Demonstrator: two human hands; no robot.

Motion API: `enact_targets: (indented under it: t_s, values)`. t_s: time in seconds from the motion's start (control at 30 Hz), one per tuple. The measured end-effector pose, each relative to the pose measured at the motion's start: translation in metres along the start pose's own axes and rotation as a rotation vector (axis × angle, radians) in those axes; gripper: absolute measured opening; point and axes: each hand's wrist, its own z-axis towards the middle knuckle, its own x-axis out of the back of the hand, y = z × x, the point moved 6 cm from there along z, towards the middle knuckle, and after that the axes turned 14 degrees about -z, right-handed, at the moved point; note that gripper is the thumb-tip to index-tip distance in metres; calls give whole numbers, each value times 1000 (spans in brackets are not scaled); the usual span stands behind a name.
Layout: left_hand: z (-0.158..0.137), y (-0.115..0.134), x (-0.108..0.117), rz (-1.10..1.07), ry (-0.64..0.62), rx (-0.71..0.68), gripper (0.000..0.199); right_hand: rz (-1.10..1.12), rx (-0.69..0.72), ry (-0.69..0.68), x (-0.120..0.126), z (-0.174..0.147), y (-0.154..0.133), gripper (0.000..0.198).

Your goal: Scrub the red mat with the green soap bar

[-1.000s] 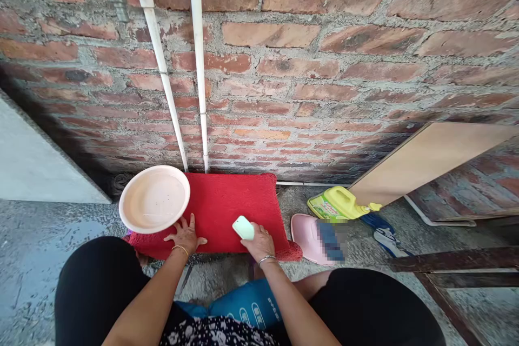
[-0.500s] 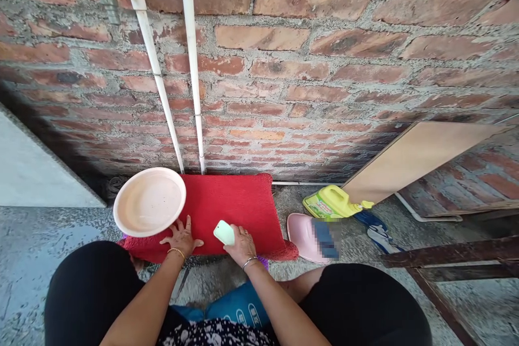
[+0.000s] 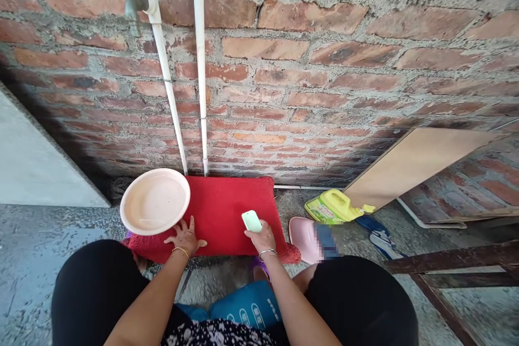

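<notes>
My left hand (image 3: 185, 236) lies with fingers spread on the front left part of a red mat (image 3: 231, 194), just below the basin. My right hand (image 3: 261, 238) is closed around a pale mint-green scrubbing brush (image 3: 252, 220), over the right half of the mat. Only the smooth rounded back of the brush shows, with a small hole near its far end; its underside is hidden. A pale pink round basin (image 3: 156, 200) stands at the mat's left end, with what looks like shallow clear water in it.
Right of the mat are a pink plastic scoop-like item (image 3: 302, 232), partly blurred out, and a yellow detergent jug (image 3: 334, 205) lying tilted. Flip-flops (image 3: 383, 240) and a dark wooden frame (image 3: 454, 257) are farther right. White pipes (image 3: 199, 65) run down the brick wall (image 3: 284, 70).
My right hand has slid the brush rightward across the mat. My left hand stays spread in the same place on it. The whole view has shifted slightly.
</notes>
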Motion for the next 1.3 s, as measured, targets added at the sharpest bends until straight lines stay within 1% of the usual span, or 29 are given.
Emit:
enact_targets:
  t_s: [0.1,0.23,0.33,0.4,0.47,0.53,0.6,0.67,0.73,0.8,0.83,0.9,0.97,1.03,1.13,1.2,1.27,1.3]
  values:
    - [2,-2,-3,4,36,-15,99,-54,109,-57,-13,-14,-47,62]
    - [2,-2,-3,7,35,-9,95,-142,316,-138,-30,-37,-106,65]
    - [1,-1,-1,0,12,-9,95,-224,452,-192,-41,-46,-131,67]
    - [1,0,0,2,7,-11,95,-262,474,-213,-44,-46,-135,68]
    - [0,1,1,4,12,-16,95,-283,420,-211,-41,-39,-126,68]
    - [-1,1,2,6,18,-15,95,-284,329,-189,-34,-28,-108,69]
    - [-1,1,2,6,21,-11,95,-262,223,-158,-24,-17,-81,68]
    - [-2,1,2,8,23,-7,95,-216,97,-126,-14,-6,-48,65]
    - [-2,0,1,14,34,-5,94,-147,-36,-95,-5,1,-15,62]
    - [-1,0,1,24,46,-6,94,-69,-144,-70,1,5,11,62]
    - [-1,0,0,30,49,-5,93,-31,-174,-59,2,6,18,63]
    - [0,0,-1,41,51,-4,92,33,-179,-45,3,5,18,63]
    - [0,1,-1,52,65,-8,91,58,-123,-36,1,2,1,62]
    - [-1,2,0,58,67,-16,89,32,-30,-36,-2,-2,-28,62]
    - [-2,3,1,60,49,-16,88,-60,170,-69,-12,-15,-79,66]
    - [-2,4,2,59,48,-11,89,-121,306,-110,-21,-26,-107,70]
    - [-1,3,1,61,52,-8,90,-171,406,-146,-28,-34,-125,72]
    - [0,3,1,64,53,-8,90,-189,434,-154,-29,-36,-130,71]
